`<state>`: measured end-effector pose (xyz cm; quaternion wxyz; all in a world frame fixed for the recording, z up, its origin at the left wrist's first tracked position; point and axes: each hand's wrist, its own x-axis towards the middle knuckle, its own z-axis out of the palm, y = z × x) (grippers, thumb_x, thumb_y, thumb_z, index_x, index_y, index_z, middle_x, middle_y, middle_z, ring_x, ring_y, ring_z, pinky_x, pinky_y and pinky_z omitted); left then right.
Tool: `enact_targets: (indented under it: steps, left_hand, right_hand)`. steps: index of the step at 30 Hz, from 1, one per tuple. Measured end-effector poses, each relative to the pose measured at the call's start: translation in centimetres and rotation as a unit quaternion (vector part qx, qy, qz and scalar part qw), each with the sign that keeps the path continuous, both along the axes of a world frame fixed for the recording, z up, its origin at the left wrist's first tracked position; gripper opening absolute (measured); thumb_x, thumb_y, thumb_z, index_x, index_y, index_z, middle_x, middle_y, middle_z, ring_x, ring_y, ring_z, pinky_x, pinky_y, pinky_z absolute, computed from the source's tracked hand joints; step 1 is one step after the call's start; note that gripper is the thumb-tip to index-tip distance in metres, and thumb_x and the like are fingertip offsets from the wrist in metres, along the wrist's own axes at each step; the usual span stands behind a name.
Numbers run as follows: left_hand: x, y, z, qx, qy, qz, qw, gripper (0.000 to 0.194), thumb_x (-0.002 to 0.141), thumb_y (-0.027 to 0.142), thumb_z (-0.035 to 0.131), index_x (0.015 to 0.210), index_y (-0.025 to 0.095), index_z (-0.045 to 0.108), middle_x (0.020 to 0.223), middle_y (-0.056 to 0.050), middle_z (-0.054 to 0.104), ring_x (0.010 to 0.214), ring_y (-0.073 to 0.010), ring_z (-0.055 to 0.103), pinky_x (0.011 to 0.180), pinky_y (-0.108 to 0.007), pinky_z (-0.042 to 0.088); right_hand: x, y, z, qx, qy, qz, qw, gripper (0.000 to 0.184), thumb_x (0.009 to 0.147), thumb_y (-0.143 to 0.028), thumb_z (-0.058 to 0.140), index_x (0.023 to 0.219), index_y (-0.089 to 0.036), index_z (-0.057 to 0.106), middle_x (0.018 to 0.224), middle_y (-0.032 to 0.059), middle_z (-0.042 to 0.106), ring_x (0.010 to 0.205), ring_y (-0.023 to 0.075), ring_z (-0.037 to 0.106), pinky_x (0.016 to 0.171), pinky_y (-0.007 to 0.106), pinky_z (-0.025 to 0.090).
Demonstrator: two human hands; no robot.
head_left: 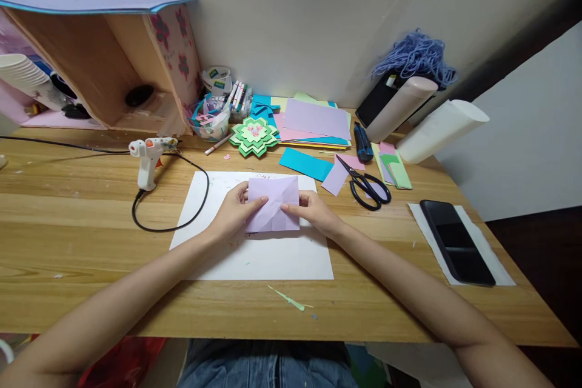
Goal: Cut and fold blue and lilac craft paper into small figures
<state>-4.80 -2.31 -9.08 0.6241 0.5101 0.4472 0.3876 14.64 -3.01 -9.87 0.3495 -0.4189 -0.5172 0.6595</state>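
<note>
A creased square of lilac paper (pixel 273 209) is held up between both hands, above a white sheet (pixel 273 260) on the table. My left hand (pixel 234 209) grips its left edge, thumb on the front and fingers behind. On the right edge, my right hand (pixel 316 212) pinches the paper the same way, thumb across its face. Fold lines cross the lilac square. The fingers behind it are mostly hidden.
On the left lies a corded glue gun (pixel 149 160). Behind are a green layered paper flower (pixel 254 136) and stacked coloured paper (pixel 316 118). To the right are black scissors (pixel 366 185), a blue cutter (pixel 362 142) and a phone (pixel 454 242). Green scraps (pixel 291 300) lie near the front edge.
</note>
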Motion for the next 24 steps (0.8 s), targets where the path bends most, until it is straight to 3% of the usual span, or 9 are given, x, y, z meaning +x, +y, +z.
enact_targets:
  steps: [3,5,7,9,11,15,24]
  left_hand:
    - [0.0,-0.5,0.1,0.142,0.149,0.059,0.977,0.058,0.079,0.035,0.059,0.130,0.015,0.039,0.126,-0.018,0.052,0.107,-0.0259,0.057,0.086,-0.043,0.048]
    - [0.0,-0.9,0.3,0.286,0.274,0.081,0.914,0.058,0.083,0.033,0.054,0.135,0.017,0.034,0.139,-0.019,0.039,0.121,-0.0280,0.045,0.095,-0.047,0.041]
    - [0.1,-1.3,0.5,0.409,0.361,0.056,0.836,0.053,0.085,0.032,0.053,0.133,0.018,0.038,0.143,-0.017,0.033,0.129,-0.0291,0.034,0.101,-0.049,0.033]
    - [0.2,-1.6,0.6,0.478,0.405,0.011,0.779,0.048,0.086,0.032,0.052,0.131,0.018,0.042,0.142,-0.016,0.037,0.130,-0.0283,0.034,0.104,-0.050,0.029]
    - [0.4,-1.8,0.7,0.504,0.422,-0.016,0.754,0.044,0.087,0.031,0.050,0.129,0.019,0.044,0.136,-0.014,0.046,0.127,-0.0259,0.039,0.106,-0.049,0.026]
    - [0.4,-1.7,0.5,0.506,0.409,-0.024,0.759,0.036,0.089,0.026,0.046,0.124,0.019,0.050,0.123,-0.009,0.059,0.120,-0.0224,0.049,0.106,-0.049,0.026]
    - [0.4,-1.7,0.2,0.508,0.372,-0.007,0.776,0.026,0.088,0.021,0.047,0.111,0.020,0.059,0.111,-0.006,0.066,0.107,-0.0209,0.059,0.107,-0.052,0.025]
  right_hand:
    - [-0.2,0.0,0.0,-0.002,0.010,-0.024,1.000,0.031,0.068,-0.039,0.071,0.087,-0.015,0.070,0.084,0.0044,0.071,0.077,0.0185,0.064,0.072,0.031,0.050]
    - [-0.3,-0.1,-0.1,-0.003,0.010,-0.044,0.999,0.031,0.069,-0.040,0.070,0.088,-0.015,0.070,0.084,0.0051,0.071,0.077,0.0185,0.065,0.072,0.031,0.050]
    - [-0.5,-0.1,-0.1,-0.003,0.009,-0.058,0.998,0.031,0.070,-0.040,0.069,0.088,-0.015,0.071,0.084,0.0054,0.071,0.074,0.0177,0.064,0.071,0.030,0.050]
    - [-0.6,-0.2,-0.1,-0.002,0.011,-0.061,0.998,0.032,0.070,-0.040,0.069,0.089,-0.015,0.071,0.084,0.0056,0.071,0.072,0.0170,0.064,0.069,0.030,0.050]
    - [-0.6,-0.3,-0.1,-0.001,0.017,-0.056,0.998,0.032,0.071,-0.041,0.069,0.090,-0.015,0.071,0.083,0.0054,0.071,0.071,0.0166,0.064,0.069,0.029,0.050]
    - [-0.7,-0.5,0.0,0.000,0.029,-0.043,0.999,0.031,0.069,-0.040,0.070,0.089,-0.016,0.071,0.080,0.0039,0.071,0.071,0.0157,0.063,0.070,0.029,0.050]
    - [-0.7,-0.5,0.1,0.032,0.011,-0.009,0.999,0.032,0.074,-0.042,0.064,0.094,-0.017,0.070,0.091,0.0051,0.071,0.086,0.0183,0.063,0.084,0.034,0.047]
